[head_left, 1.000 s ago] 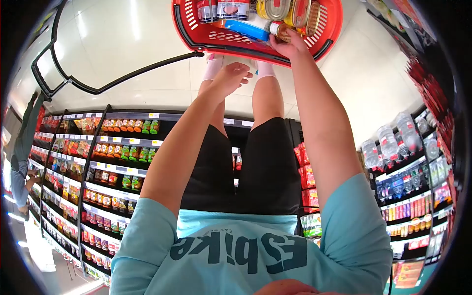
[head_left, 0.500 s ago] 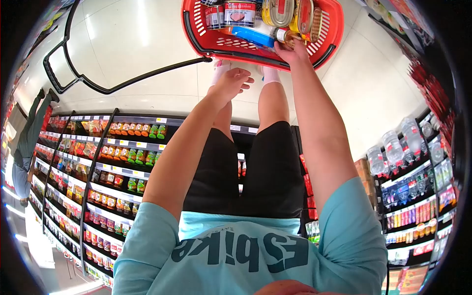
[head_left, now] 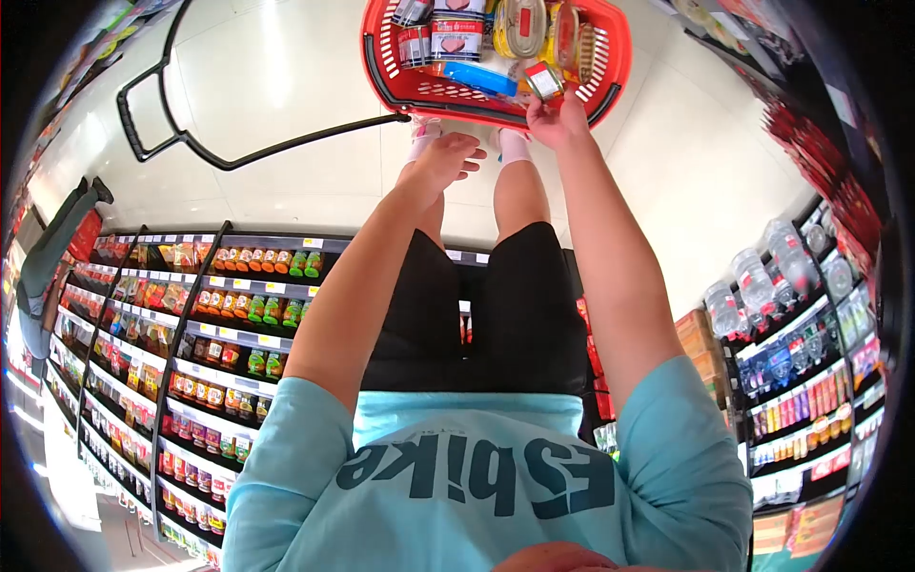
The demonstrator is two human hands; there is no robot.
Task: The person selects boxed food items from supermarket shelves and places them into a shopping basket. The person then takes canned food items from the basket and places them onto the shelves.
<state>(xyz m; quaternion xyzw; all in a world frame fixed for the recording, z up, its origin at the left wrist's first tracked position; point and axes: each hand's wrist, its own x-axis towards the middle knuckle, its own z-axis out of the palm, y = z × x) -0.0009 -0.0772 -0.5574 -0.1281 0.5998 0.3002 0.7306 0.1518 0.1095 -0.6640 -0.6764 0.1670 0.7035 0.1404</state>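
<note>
Since half a second ago the small jar (head_left: 544,81) has turned, its red-and-white face now upward, and the right hand (head_left: 559,119) has slid back toward the near rim of the red basket (head_left: 620,59). That jar sits at the basket's near right, touching the fingertips; whether they grip it I cannot tell. Around it lie a blue pack (head_left: 481,79) to the left and round and oval tins (head_left: 520,27) farther back. The left hand (head_left: 453,160), holding nothing, hangs loosely curled short of the basket. Its black handle (head_left: 229,169) reaches left over the pale, glossy tiled floor (head_left: 286,105), streaked with reflected light. Packed shelving (head_left: 229,334) fills the near left, with another person (head_left: 48,253) at its far left; clear bottles (head_left: 753,278) stand on the right.
</note>
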